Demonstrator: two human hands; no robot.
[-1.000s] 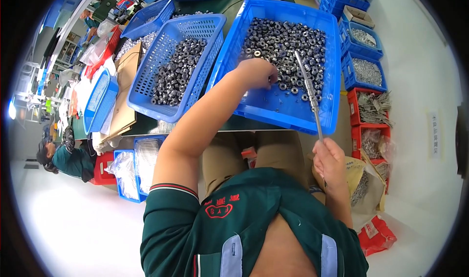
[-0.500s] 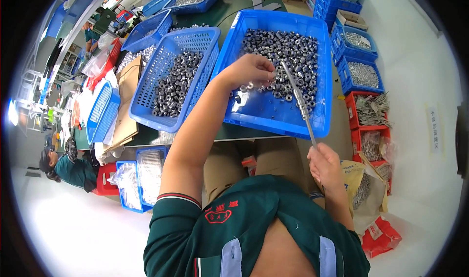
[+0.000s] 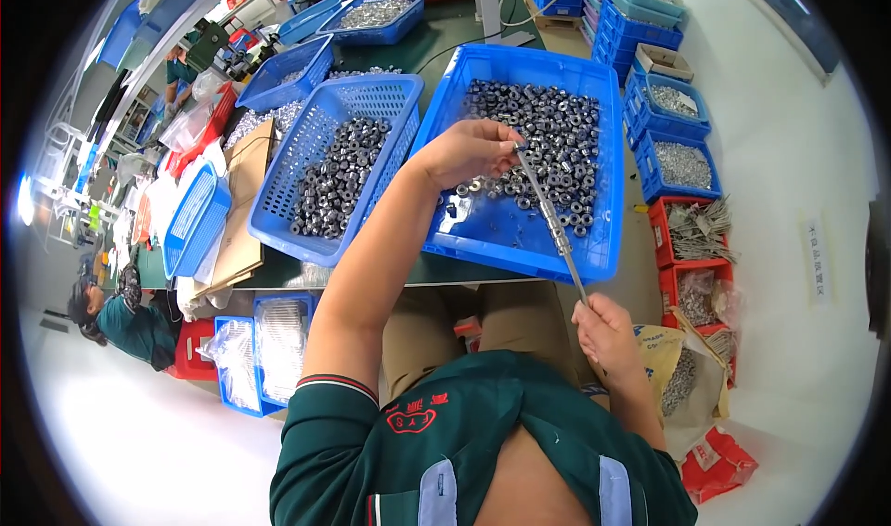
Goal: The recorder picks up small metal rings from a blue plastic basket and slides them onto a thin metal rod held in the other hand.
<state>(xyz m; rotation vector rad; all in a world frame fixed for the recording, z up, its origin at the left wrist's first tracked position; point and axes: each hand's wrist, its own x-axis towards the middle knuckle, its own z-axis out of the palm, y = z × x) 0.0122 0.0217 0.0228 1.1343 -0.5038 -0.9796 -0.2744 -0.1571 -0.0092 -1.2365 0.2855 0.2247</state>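
My right hand (image 3: 608, 336) is closed round the lower end of a thin metal rod (image 3: 577, 280), which slants up and left over the blue tray (image 3: 605, 248). Several small silver sleeves or rings (image 3: 555, 224) sit threaded along the rod's middle. At the rod's upper tip, my left hand (image 3: 471, 150) pinches a small dark metal ring (image 3: 520, 147); whether the rod passes through it I cannot tell. Below the hands, a heap of dark and silver metal rings (image 3: 566, 122) fills the far part of the tray, with a few loose ones nearer me.
Left of the tray, a perforated blue basket (image 3: 408, 109) holds more metal rings. Cardboard (image 3: 243, 201) and another blue basket (image 3: 197, 215) lie farther left. Blue bins (image 3: 682, 164) and red bins (image 3: 691, 229) of metal parts stand at the right. Co-workers (image 3: 139, 327) are at the left.
My left hand has come to the rod's tip with the small ring. The rod's tip has shifted left and down in view, and the whole scene sits slightly lower.
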